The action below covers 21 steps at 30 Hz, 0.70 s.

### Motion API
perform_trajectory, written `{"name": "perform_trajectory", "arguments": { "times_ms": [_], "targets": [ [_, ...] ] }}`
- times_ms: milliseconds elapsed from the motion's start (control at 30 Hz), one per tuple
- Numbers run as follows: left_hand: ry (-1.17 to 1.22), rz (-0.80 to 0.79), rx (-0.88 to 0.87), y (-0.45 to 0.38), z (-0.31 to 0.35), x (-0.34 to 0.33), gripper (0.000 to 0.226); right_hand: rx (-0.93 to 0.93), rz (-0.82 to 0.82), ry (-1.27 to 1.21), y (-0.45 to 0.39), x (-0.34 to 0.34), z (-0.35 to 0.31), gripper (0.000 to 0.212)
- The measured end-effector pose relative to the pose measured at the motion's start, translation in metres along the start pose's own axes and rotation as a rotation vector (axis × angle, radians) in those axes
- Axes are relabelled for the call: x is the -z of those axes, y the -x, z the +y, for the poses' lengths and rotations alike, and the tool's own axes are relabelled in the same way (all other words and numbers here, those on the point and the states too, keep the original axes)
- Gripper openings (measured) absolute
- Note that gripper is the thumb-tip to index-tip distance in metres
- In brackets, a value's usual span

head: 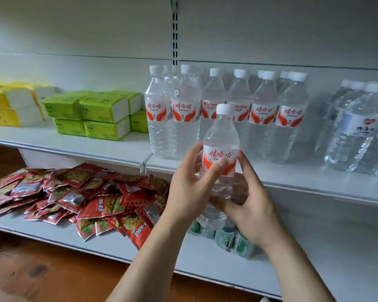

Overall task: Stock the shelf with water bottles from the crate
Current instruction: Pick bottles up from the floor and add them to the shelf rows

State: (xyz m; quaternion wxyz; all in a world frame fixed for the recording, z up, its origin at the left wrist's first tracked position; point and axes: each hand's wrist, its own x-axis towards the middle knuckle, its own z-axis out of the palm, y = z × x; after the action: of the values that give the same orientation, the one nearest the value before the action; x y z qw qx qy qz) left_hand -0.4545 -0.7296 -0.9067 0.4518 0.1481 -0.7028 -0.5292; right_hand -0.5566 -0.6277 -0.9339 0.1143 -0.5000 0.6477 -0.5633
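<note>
Mid-task, by the look of it. One water bottle [220, 147] in hand — upright, white cap up, red-and-white label facing out, held in the air just in front of the shelf [292, 182] edge, not yet set down.

Left hand [189, 188] wrapped round the label band: thumb across the front, fingers curled behind. Right hand [242, 201] cupping the lower body from the other side, fingers bent round the clear part below the label. Both gripping the same bottle, so a two-handed carry.

Done so far, relative to the held bottle: row of same-brand bottles [225, 114] standing directly behind and above it on the shelf, approx. two deep, caps up, labels mostly forward. Right of that row, a 2nd group w/ blue-white labels [358, 127], blurred, brand not readable.

Left to do: place this bottle. Likely spot is the bare shelf strip in front of the standing row, straight ahead of the bottle — a judgement, not seen. Crate not in view, so no. of bottles remaining can't be told.

Other stock, again relative to the held bottle: green tissue packs [96, 114] and yellow packs [9, 107] to the left on the same shelf; red snack sachets [74, 192] piled lower left on the shelf below; green-labelled bottles [227, 236] lying directly beneath the hands.
</note>
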Motion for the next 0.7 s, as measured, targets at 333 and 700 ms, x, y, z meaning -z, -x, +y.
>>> {"name": "perform_trajectory", "arguments": {
  "times_ms": [333,700],
  "targets": [
    [-0.563,0.11,-0.282,-0.058,-0.005,0.012,0.053,0.123,0.218,0.038,-0.083,0.006,-0.015,0.108],
    [-0.849,0.083,-0.232,-0.066,-0.048,0.018,0.061,0.082,0.163,0.169,-0.116,-0.014,0.025,0.093]
  ]
}}
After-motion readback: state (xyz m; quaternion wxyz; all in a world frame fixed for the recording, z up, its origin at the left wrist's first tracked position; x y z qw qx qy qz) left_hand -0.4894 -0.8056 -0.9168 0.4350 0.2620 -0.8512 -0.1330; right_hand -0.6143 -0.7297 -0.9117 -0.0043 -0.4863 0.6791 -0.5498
